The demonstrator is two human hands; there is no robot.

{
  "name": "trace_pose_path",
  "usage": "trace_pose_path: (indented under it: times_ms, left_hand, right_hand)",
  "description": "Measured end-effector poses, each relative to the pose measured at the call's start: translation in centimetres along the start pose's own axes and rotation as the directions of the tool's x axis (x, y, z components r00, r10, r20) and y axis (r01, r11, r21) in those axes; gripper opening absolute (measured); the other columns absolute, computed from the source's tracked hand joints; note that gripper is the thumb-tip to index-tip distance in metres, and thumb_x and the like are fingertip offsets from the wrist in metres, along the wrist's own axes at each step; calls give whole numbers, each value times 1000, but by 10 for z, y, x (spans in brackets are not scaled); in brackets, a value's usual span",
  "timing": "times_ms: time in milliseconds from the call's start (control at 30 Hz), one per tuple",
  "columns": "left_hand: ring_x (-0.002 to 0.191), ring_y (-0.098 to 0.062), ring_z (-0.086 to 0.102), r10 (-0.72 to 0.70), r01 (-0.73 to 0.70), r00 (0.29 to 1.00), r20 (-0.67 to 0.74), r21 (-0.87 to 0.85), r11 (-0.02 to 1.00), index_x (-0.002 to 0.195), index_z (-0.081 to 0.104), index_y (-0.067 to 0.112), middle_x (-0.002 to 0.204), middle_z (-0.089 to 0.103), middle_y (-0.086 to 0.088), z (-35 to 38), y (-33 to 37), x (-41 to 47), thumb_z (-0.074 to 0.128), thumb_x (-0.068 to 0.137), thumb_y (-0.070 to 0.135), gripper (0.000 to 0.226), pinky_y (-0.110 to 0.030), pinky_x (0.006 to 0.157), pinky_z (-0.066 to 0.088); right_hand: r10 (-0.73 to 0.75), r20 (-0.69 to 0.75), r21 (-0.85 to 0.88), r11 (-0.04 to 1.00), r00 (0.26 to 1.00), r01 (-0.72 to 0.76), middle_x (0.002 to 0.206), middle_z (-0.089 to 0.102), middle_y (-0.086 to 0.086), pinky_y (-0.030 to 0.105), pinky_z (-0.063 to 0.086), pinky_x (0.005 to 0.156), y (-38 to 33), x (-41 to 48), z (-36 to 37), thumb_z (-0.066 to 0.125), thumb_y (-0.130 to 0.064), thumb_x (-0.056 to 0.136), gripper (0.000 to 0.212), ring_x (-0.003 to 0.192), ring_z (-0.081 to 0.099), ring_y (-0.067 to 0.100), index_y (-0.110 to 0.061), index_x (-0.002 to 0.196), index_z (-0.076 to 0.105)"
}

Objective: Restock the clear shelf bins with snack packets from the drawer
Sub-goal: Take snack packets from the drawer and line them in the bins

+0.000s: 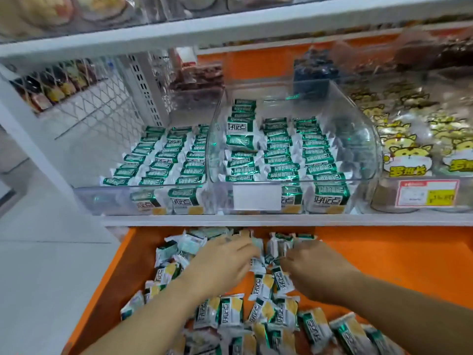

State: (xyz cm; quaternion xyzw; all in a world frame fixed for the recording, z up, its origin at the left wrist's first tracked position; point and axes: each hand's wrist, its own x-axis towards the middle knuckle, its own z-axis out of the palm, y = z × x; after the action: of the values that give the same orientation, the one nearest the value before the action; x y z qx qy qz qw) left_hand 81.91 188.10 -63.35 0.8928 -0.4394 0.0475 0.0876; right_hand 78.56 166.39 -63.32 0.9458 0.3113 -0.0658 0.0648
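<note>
Both hands were down in the orange pull-out drawer, among a loose heap of green-and-white foil snack packets. The left hand lay knuckles-up over the far part of the heap. Its fingertips were smeared by motion where they met a packet, so whether they pinched anything could not be told. The right hand was close beside it, fingers bent down toward the packets and likewise blurred; its grip could not be told either. The nearest packets ran off the bottom edge of the view.

Above the drawer, on the white shelf board, stood the left clear plastic shelf bin and the middle clear plastic shelf bin. Both held neat rows of the same packets (three rows each, as far as the glare allowed). A blank white label holder hid part of the middle bin's front. Further right lay clear bags printed with yellow cartoon cats, partly cut off, behind a red-and-yellow price tag too blurred to read. What stood on the upper white shelf was only a blur.
</note>
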Motion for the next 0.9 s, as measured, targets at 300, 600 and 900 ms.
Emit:
trace_pose_path:
  times_ms: [300,600,900]
  left_hand:
    - [104,-28,57,-256,412,721,644,-102,905,123,53,18,120,57,-9,107,-39,-19,44,98,25,27,-37,84,49]
    - [136,-25,36,-224,489,616,755,-144,860,147,18,44,159,6,-1,166,-36,-1,45,99,32,56,-42,106,38]
    - [132,-26,40,-194,539,661,725,-280,794,144,33,35,154,15,-2,187,-19,5,50,97,25,51,-37,102,42]
  right_hand:
    - [180,508,155,943,843,-295,150,33,10,38,39,101,3,27,108,41,-24,100,50,133,40,27,-13,147,27]
    - [191,517,392,814,835,-429,160,1,4,37,26,114,4,48,163,47,-17,97,69,145,16,27,-21,153,7]
    - [348,463,350,774,815,-528,146,30,5,37,42,101,15,46,176,53,-31,96,61,131,36,27,-27,147,21]
